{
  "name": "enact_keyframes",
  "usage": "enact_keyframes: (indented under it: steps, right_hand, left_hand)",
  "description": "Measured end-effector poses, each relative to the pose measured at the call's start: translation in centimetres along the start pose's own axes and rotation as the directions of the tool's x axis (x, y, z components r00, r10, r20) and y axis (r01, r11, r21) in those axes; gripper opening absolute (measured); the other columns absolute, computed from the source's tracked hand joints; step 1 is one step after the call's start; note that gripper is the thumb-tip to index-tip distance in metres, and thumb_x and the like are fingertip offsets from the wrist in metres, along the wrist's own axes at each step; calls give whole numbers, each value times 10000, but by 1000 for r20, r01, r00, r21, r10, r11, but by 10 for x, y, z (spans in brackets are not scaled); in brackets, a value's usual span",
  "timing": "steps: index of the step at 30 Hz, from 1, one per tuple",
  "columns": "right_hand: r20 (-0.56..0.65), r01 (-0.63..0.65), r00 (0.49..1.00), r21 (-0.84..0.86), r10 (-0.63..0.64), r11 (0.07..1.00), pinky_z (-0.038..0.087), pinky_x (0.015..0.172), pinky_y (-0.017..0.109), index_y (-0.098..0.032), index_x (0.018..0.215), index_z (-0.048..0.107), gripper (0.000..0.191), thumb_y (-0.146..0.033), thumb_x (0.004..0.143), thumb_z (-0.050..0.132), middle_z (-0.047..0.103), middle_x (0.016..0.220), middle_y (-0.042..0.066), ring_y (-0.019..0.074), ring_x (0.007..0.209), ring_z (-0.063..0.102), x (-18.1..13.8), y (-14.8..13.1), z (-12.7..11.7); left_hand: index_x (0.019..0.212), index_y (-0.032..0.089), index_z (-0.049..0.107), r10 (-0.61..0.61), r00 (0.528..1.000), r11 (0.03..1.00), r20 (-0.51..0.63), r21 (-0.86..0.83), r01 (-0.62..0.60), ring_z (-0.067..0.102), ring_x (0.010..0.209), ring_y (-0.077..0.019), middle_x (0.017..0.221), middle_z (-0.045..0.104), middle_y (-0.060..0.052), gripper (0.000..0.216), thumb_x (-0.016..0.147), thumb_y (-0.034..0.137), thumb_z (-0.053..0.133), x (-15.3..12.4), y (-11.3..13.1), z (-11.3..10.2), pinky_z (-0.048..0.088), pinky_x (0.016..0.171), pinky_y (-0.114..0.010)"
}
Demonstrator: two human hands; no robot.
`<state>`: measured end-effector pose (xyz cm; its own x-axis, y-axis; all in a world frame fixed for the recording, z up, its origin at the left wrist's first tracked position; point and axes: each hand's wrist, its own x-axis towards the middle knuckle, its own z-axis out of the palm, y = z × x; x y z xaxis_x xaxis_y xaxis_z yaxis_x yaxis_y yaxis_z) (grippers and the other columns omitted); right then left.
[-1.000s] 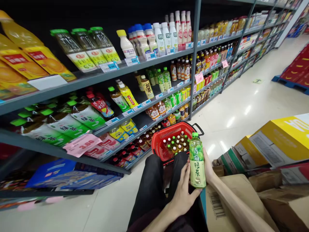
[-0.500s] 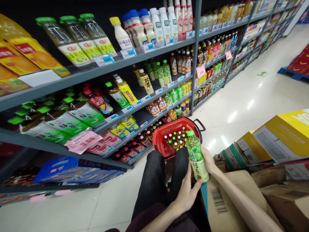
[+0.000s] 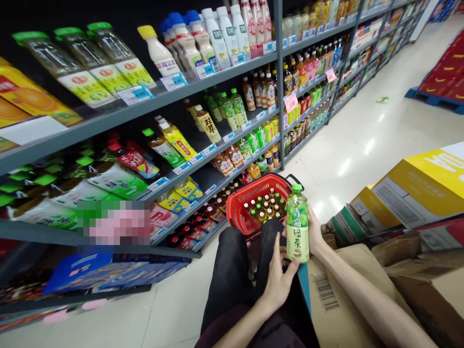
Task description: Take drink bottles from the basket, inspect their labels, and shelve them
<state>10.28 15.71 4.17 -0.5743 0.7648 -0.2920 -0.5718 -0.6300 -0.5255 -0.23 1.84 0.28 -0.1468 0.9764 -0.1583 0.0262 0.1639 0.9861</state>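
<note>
A green tea bottle with a green cap stands nearly upright between both hands, its label towards me. My right hand is closed around its right side, the fingers partly hidden behind it. At the lower left, my left hand grips it with thumb and fingers near the base. Just beyond the bottle, a red shopping basket sits on the floor past my knees, with several capped bottles standing inside.
Drink shelves run along the left and into the distance. A cardboard box lies under my right forearm, with yellow cartons beyond it. Red boxes on a blue pallet stand across the tiled aisle.
The green tea bottle has turned from a tilt to nearly upright, its label facing me more squarely. Both hands stay on it. The view has shifted slightly, moving the shelves leftward.
</note>
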Motion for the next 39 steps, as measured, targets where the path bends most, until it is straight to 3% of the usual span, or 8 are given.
enact_keyframes:
  steps: [6, 14, 24, 31, 39]
  right_hand:
    - [-12, -10, 1000, 63, 10, 998, 614, 597, 384, -178, 966, 734, 611, -747, 875, 531, 766, 753, 96, 290, 709, 747, 0, -6, -1]
    - [-3, -9, 1000, 44, 9, 999, 610, 576, 369, -185, 972, 735, 603, -740, 894, 512, 758, 721, 85, 278, 678, 741, 1, -5, -2]
    - [-8, 5, 1000, 41, -4, 999, 597, 546, 358, -178, 980, 730, 632, -759, 886, 501, 754, 733, 88, 269, 651, 726, 3, -5, -4]
    - [4, -18, 1000, -16, 18, 1000, 554, 483, 335, -154, 914, 730, 635, -731, 912, 467, 745, 753, 97, 233, 546, 687, 3, -6, -1]
    - [26, -36, 999, -33, 37, 999, 582, 521, 321, -172, 960, 730, 622, -732, 918, 464, 774, 819, 102, 251, 682, 738, 4, -5, -3]
  left_hand:
    - [1483, 198, 473, -31, 999, 999, 38, -29, 32, 630, 1232, -292, 1374, 618, -161, 686, 938, 597, 597, 5, 7, 4, 505, 1077, -445]
    - [1518, 200, 393, -12, 993, 991, 119, -133, 28, 472, 1443, -269, 1550, 508, -114, 631, 1001, 541, 513, 2, 15, 9, 340, 1238, -459]
    - [1509, 200, 399, 0, 987, 980, 160, -197, 32, 494, 1427, -272, 1559, 497, -122, 627, 992, 523, 545, 7, 12, 6, 348, 1234, -468]
    - [1494, 206, 427, -57, 987, 986, 151, -144, 79, 499, 1422, -283, 1545, 516, -118, 664, 965, 589, 550, 5, 10, 4, 358, 1226, -470]
    - [1485, 231, 456, -59, 988, 980, 146, -178, 85, 514, 1409, -289, 1502, 566, -108, 637, 959, 567, 577, 6, 3, 4, 366, 1219, -483]
